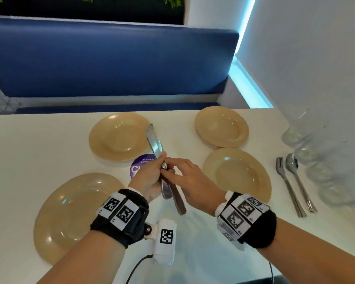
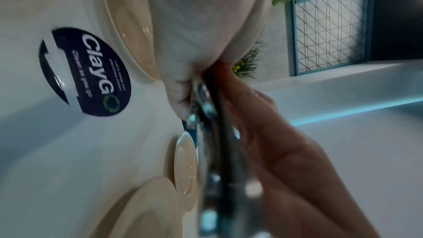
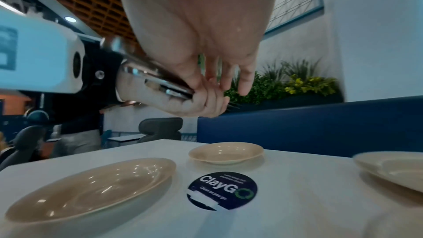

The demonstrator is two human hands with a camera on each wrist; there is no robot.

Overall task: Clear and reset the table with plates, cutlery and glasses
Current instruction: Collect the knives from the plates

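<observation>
My left hand (image 1: 159, 163) grips a bundle of steel cutlery (image 1: 155, 140) above the middle of the white table (image 1: 29, 150), bowls pointing away from me and handles (image 1: 177, 201) toward me. My right hand (image 1: 170, 169) meets it from the right and pinches the cutlery just below the left fingers. In the left wrist view the cutlery (image 2: 206, 111) runs between my left palm (image 2: 194, 24) and the right hand's fingers (image 2: 263, 124). In the right wrist view the shiny handles (image 3: 148, 77) stick out of the left fist (image 3: 201, 102). Several tan plates lie around, among them a near left plate (image 1: 74, 214) and a far left plate (image 1: 119, 136).
Two more tan plates (image 1: 221, 126) (image 1: 238, 173) lie to the right. A fork (image 1: 287, 181) and a spoon (image 1: 295, 171) lie beside blurred clear glasses (image 1: 307, 140) along the right edge. A round purple sticker (image 1: 137, 167) marks the table's centre. A blue bench (image 1: 111, 62) runs behind.
</observation>
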